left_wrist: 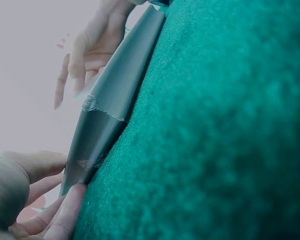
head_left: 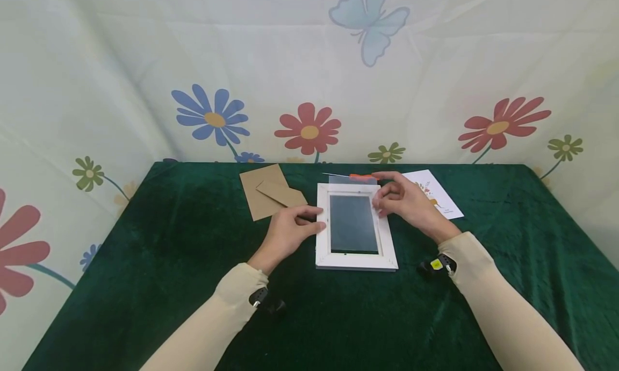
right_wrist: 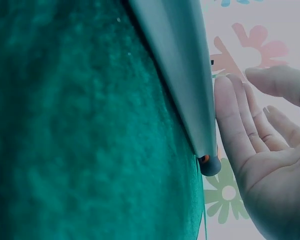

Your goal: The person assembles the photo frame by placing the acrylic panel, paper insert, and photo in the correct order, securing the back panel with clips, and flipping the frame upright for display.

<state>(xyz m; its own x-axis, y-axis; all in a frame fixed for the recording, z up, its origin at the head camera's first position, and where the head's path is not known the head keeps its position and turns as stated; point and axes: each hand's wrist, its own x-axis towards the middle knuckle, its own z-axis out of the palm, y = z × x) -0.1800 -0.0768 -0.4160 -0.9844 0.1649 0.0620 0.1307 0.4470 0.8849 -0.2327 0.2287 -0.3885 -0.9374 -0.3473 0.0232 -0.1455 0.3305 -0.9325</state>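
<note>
A white picture frame (head_left: 357, 262) lies flat on the green cloth, with a greyish see-through sheet (head_left: 353, 223) in its opening. A strip of green shows below that sheet's lower edge. My left hand (head_left: 285, 231) grips the frame's left side, thumb on the upper face and fingers against the outer edge, as the left wrist view shows. Over the right side, my right hand (head_left: 408, 201) has its fingertips at the inner edge of the opening. In the right wrist view its fingers (right_wrist: 235, 107) are fairly straight and the thumb stands apart.
Behind the frame lie a clear sheet (head_left: 338, 180) and a screwdriver (head_left: 360, 177) with an orange handle. A brown envelope (head_left: 258, 191) is at the left. To the right, a white card (head_left: 447, 201) with a printed picture lies partly behind the right hand.
</note>
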